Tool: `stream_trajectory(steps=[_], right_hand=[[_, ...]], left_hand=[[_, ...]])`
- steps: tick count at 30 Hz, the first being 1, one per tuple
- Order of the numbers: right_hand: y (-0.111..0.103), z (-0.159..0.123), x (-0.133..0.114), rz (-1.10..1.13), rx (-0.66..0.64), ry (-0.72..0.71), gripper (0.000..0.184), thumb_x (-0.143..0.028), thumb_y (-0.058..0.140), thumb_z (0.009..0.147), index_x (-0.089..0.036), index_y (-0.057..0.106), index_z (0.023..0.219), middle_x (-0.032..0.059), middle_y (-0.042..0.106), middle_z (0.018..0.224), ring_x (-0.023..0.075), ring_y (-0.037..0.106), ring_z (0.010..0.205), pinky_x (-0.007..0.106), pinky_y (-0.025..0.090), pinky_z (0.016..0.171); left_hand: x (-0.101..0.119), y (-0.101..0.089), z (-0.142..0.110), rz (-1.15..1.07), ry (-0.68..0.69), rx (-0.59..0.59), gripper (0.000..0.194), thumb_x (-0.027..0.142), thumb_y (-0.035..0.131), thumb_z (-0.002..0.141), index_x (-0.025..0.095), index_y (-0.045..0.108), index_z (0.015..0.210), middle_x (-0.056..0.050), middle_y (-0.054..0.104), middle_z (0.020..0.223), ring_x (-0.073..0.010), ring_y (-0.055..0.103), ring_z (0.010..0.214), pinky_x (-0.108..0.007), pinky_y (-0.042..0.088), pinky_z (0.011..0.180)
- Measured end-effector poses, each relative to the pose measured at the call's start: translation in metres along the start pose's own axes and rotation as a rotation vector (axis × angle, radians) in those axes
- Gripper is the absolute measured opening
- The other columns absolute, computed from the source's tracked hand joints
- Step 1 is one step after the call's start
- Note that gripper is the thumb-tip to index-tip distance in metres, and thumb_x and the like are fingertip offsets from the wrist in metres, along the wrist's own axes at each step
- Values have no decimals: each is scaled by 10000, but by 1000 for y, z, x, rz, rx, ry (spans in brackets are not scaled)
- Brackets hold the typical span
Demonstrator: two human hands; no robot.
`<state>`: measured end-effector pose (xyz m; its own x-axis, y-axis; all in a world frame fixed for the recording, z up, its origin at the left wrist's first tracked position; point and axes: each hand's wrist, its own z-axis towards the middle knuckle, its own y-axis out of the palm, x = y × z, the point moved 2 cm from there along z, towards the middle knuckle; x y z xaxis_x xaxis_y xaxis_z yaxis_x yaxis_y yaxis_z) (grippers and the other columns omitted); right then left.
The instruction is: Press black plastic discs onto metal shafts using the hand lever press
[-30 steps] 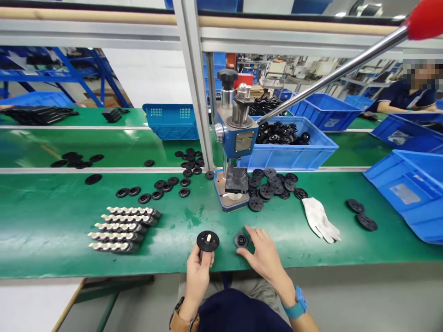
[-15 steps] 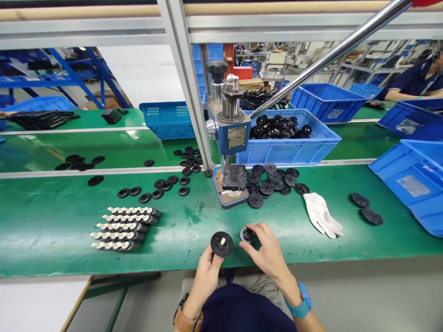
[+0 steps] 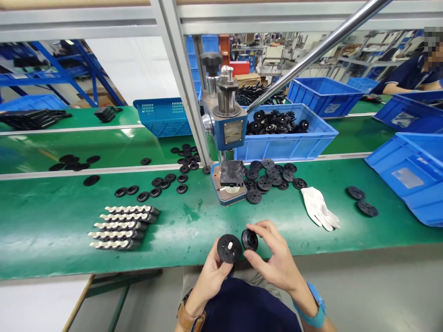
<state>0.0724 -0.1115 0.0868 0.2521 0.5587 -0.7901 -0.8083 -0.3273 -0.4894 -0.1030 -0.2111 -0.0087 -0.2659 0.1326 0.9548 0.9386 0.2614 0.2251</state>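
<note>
My left hand grips a black plastic disc with a short white pin standing at its centre. Between the thumb and fingers of my right hand is a smaller black ringed wheel, its grooved face towards me. The two parts are close together, side by side, with a narrow gap. Both are held over the front edge of the green bench. Beyond my hands stands a blue hand press with a black block under its ram.
Black discs lie right of the press, smaller wheels left of it. Rows of black parts with white tops sit at left. A white glove lies at right. Blue bins line the back. A person sits far right.
My right hand has turned the ringed wheel more towards me. My left hand has shifted right with the disc, bringing the two closer. The camera view has moved slightly.
</note>
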Motion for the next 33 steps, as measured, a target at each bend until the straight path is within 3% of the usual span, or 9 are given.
stream_trajectory(steps=[3,8,12,15,18,23,28,33], right_hand=[[-2,-1,5,-1,12,37,421,-265,662,910,-240,643,1329,110,624,1130,260,654,1015,402,595,876],[2,-4,6,15,4,43,424,-260,655,919,-232,640,1342,111,622,1148,252,652,1025,396,594,898],[4,-4,6,17,-4,41,430,-246,649,922,-228,634,1352,113,619,1160,248,651,1034,392,593,907],[4,-3,5,13,-13,44,451,-236,650,918,-231,621,1368,118,617,1181,252,652,1042,401,593,912],[4,-4,1,39,-52,23,497,-209,653,907,-236,592,1400,124,612,1213,258,648,1072,409,590,928],[6,-9,-14,126,-179,-66,613,-153,676,864,-264,535,1450,123,614,1263,273,629,1165,418,562,994],[12,-9,-23,125,-284,-132,644,-134,684,826,-235,527,1443,126,615,1238,273,624,1110,419,573,934],[13,-8,-31,62,-347,-143,604,-130,678,833,-207,531,1414,123,615,1206,265,597,1048,418,567,875]], left_hand=[[5,1,1,-40,-19,-33,627,624,804,802,178,655,1217,5,600,735,-121,462,588,-239,402,566],[14,10,4,-231,-99,-84,575,703,709,845,134,696,920,-65,640,783,-168,558,704,-281,460,654],[14,12,3,-308,-155,-76,551,664,734,846,131,699,982,-44,608,791,-139,523,651,-266,435,606],[12,9,2,-172,-123,-35,560,627,839,752,149,708,1012,-14,599,771,-136,515,656,-258,440,618],[17,10,2,46,-63,12,507,607,875,696,152,705,843,-27,633,764,-167,542,707,-282,475,679],[32,19,3,201,43,-96,369,469,861,705,150,682,749,-39,644,717,-180,541,674,-295,498,649],[38,19,-1,348,195,-65,155,271,742,652,168,664,739,-18,667,677,-173,546,631,-283,511,615],[40,17,-2,486,207,-35,135,256,653,600,204,621,720,-9,686,678,-194,596,627,-320,528,675]])
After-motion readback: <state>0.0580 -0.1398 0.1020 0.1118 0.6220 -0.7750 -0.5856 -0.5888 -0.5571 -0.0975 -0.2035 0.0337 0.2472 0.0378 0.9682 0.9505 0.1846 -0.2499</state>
